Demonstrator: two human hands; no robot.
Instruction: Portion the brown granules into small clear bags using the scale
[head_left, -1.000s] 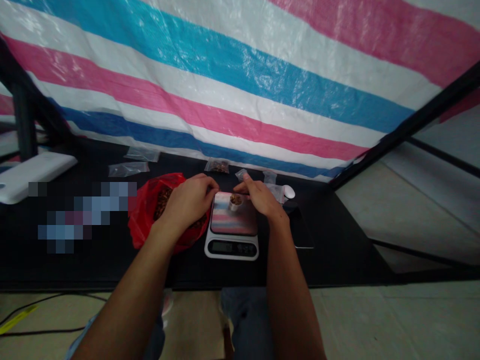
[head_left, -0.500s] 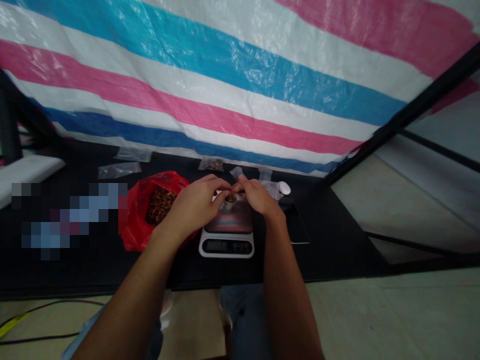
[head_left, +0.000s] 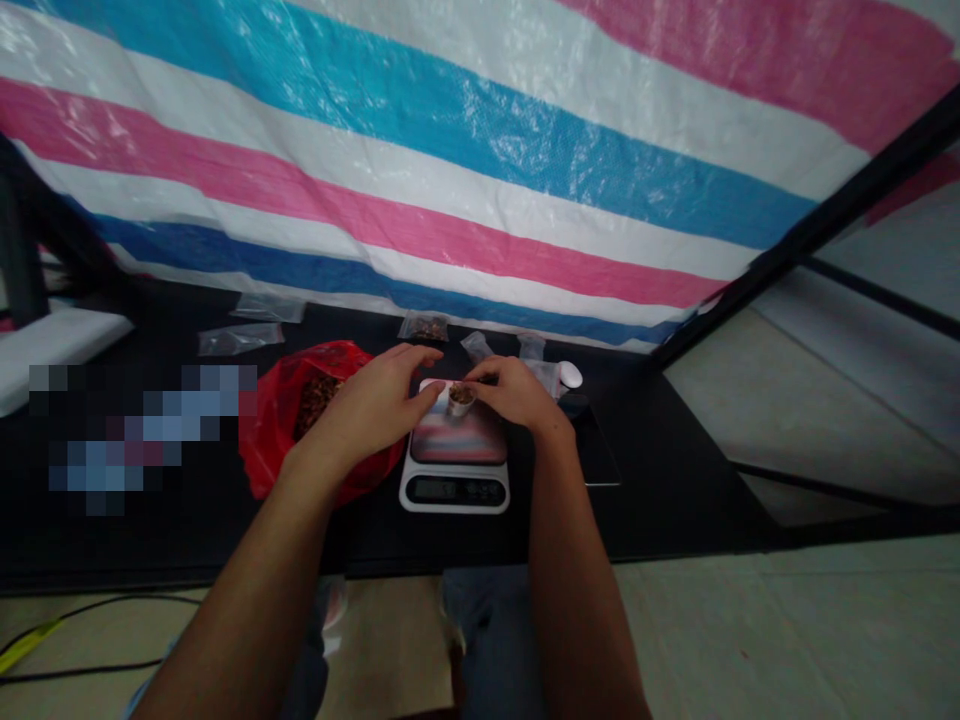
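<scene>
Head view: small cup (head_left: 460, 400) sits upright on the far half of the scale's (head_left: 454, 494) metal plate, filled with brown bits. Right hand (head_left: 521, 390) comes in from the right, fingertips at the cup's rim; looks like contact, but can't tell whether they grip it or only rest there. Left hand (head_left: 379, 400) is released, thumb and fingers spread apart, nothing visible in it; thumb tip just left of the cup, over the plate's left side. Left wrist crosses in front of the red bag (head_left: 271, 425), which gapes and holds more brown bits. Bag stands just left of the scale. Scale display is lit, digits too faint to read. Behind, near the striped sheet (head_left: 480, 220): a clear packet (head_left: 424, 326) with brown contents. Two flat clear bags (head_left: 241, 340) lie beyond the red bag, to its left. More small plastic bags (head_left: 531, 347) lie behind and right of the right hand, with a white round object (head_left: 571, 375) beside them. Dark flat panel (head_left: 600, 450) right of the right wrist. All on a black table (head_left: 675, 480); white box (head_left: 67, 345) at far left.
</scene>
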